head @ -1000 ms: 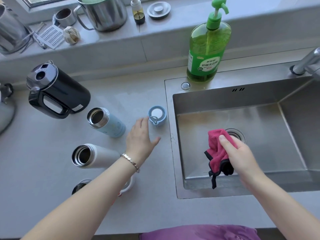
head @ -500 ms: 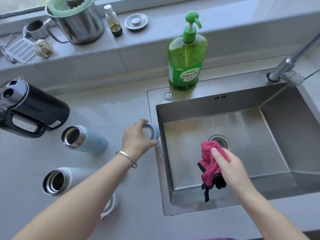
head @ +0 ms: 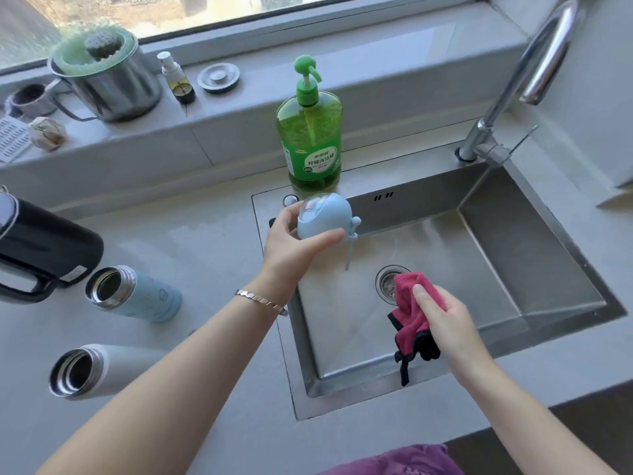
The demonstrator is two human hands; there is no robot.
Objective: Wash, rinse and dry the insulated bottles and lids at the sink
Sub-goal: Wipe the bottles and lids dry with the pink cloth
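Note:
My left hand (head: pixel 294 245) grips a light blue bottle lid (head: pixel 323 216) with a dangling strap, held above the sink's left rim. Over the steel sink (head: pixel 534 255), near the drain (head: pixel 388 281), my right hand (head: pixel 442 320) pinches a crumpled pink cloth (head: pixel 412 311) with black trim. A light blue insulated bottle (head: pixel 137 294) lies open on the counter at the left. In front of it lies a white insulated bottle (head: pixel 89 370), also open. My left forearm hides the counter below them.
A green dish-soap pump bottle (head: pixel 310 138) stands behind the sink. The faucet (head: pixel 513 84) arches at the back right. A black kettle (head: pixel 41 245) sits at the far left. On the sill are a steel pot (head: pixel 109 80), a small spray bottle (head: pixel 176 78) and a sink plug (head: pixel 219 77).
My left hand reached the blue lid on the counter, took hold of it and lifted it over the sink's edge. The right hand kept the pink cloth above the drain.

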